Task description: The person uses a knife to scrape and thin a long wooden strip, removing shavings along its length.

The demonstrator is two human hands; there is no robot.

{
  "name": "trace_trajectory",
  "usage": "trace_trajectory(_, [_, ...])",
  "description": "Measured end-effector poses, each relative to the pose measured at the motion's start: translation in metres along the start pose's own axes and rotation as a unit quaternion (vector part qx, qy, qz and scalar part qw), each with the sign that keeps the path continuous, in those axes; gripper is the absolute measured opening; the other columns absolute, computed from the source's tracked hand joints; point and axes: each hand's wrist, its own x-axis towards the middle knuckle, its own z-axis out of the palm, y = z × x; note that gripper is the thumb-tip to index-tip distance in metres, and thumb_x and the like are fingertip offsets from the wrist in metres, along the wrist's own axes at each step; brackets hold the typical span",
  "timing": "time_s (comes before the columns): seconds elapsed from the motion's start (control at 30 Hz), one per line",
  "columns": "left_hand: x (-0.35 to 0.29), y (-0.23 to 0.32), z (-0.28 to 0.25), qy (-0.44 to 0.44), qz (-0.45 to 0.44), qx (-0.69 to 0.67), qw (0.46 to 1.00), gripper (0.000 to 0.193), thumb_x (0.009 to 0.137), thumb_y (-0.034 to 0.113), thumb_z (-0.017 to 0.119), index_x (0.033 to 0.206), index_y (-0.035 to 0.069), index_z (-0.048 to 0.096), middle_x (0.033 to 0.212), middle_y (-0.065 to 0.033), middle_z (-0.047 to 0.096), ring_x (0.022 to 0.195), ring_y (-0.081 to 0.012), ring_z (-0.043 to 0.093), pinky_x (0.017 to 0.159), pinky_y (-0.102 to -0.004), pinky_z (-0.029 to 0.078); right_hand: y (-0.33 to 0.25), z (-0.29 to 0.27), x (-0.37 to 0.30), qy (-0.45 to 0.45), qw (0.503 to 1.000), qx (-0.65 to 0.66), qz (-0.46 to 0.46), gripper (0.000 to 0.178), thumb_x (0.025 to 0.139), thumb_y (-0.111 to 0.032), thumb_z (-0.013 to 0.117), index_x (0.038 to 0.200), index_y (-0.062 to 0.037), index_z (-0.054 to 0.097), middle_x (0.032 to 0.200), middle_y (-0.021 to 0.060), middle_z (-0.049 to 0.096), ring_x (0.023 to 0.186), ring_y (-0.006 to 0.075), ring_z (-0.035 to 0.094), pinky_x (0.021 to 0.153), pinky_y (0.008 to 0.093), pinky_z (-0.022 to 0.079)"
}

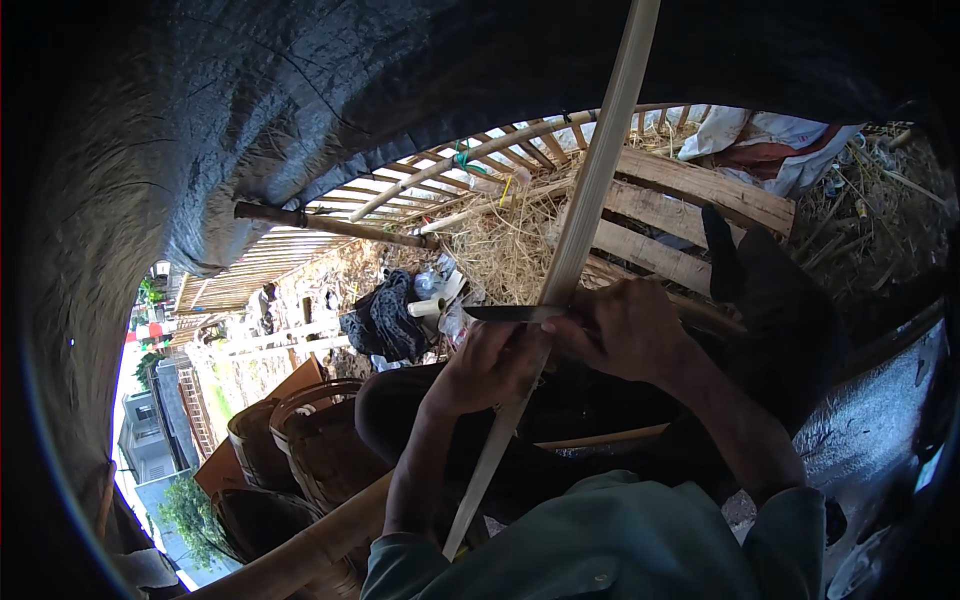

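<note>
A long pale bamboo strip (587,210) slants across the view, from the top edge down past my lap. Just below the middle of it, my left hand (484,368) is closed round the strip. My right hand (632,328) grips a knife (500,313), its handle hidden in the fingers. The dark blade lies crosswise against the strip, with its tip pointing left above my left hand. My right thumb presses by the blade where it meets the bamboo.
Woven baskets (320,440) stand at the left, beside a thick bamboo pole (310,545). Ahead are a wooden slat pallet (655,250), straw (510,245), a black plastic bag (388,318) and a bamboo fence (400,190). A dark tarp (300,80) hangs overhead; white sacks (775,145) lie far right.
</note>
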Motion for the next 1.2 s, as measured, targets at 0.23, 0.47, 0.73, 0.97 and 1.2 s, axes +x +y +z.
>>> trace_trajectory(0.23, [0.013, 0.029, 0.005, -0.072, -0.086, -0.211, 0.971, 0.024, 0.095, 0.006, 0.032, 0.110, -0.005, 0.048, 0.078, -0.0147, 0.061, 0.065, -0.0213, 0.064, 0.058, -0.0309, 0.051, 0.002, -0.002, -0.008, -0.016, 1.000, -0.012, 0.004, 0.045, 0.085, -0.046, 0.056, 0.065, -0.0059, 0.057, 0.049, 0.0072, 0.056, 0.043, 0.0239, 0.059, 0.042, 0.0351, 0.046])
trace_trajectory(0.47, [0.008, 0.012, 0.010, -0.041, -0.027, -0.129, 0.990, 0.013, 0.093, 0.005, 0.044, 0.098, -0.005, 0.049, 0.066, -0.0115, 0.060, 0.055, -0.0186, 0.063, 0.048, -0.0290, 0.051, 0.008, 0.000, -0.005, 0.009, 1.000, -0.019, 0.019, 0.046, 0.085, -0.047, 0.055, 0.062, -0.0069, 0.056, 0.048, 0.0079, 0.055, 0.043, 0.0235, 0.059, 0.042, 0.0343, 0.046])
trace_trajectory(0.73, [0.016, 0.026, 0.009, -0.036, -0.054, -0.129, 0.990, 0.016, 0.094, 0.008, 0.043, 0.093, -0.004, 0.052, 0.064, -0.0117, 0.061, 0.052, -0.0181, 0.063, 0.047, -0.0285, 0.050, 0.007, -0.003, -0.003, 0.020, 0.999, -0.026, 0.010, 0.047, 0.085, -0.047, 0.054, 0.062, -0.0065, 0.057, 0.048, 0.0087, 0.056, 0.044, 0.0239, 0.059, 0.043, 0.0335, 0.047])
trace_trajectory(0.97, [0.009, 0.020, 0.014, -0.025, -0.156, -0.215, 0.964, 0.022, 0.094, 0.017, 0.045, 0.097, -0.004, 0.052, 0.068, -0.0100, 0.062, 0.058, -0.0164, 0.064, 0.053, -0.0278, 0.052, 0.011, 0.001, -0.003, 0.033, 0.999, -0.028, -0.007, 0.047, 0.086, -0.046, 0.054, 0.062, -0.0053, 0.058, 0.049, 0.0101, 0.056, 0.045, 0.0250, 0.060, 0.044, 0.0350, 0.047])
trace_trajectory(1.2, [-0.004, 0.006, 0.004, -0.164, -0.308, -0.348, 0.870, 0.020, 0.088, 0.015, 0.057, 0.102, 0.002, 0.053, 0.080, -0.0123, 0.057, 0.062, -0.0178, 0.058, 0.053, -0.0291, 0.047, 0.010, 0.010, -0.007, 0.027, 0.998, -0.048, -0.003, 0.049, 0.086, -0.049, 0.051, 0.065, -0.0054, 0.058, 0.049, 0.0090, 0.056, 0.045, 0.0244, 0.060, 0.044, 0.0341, 0.047])
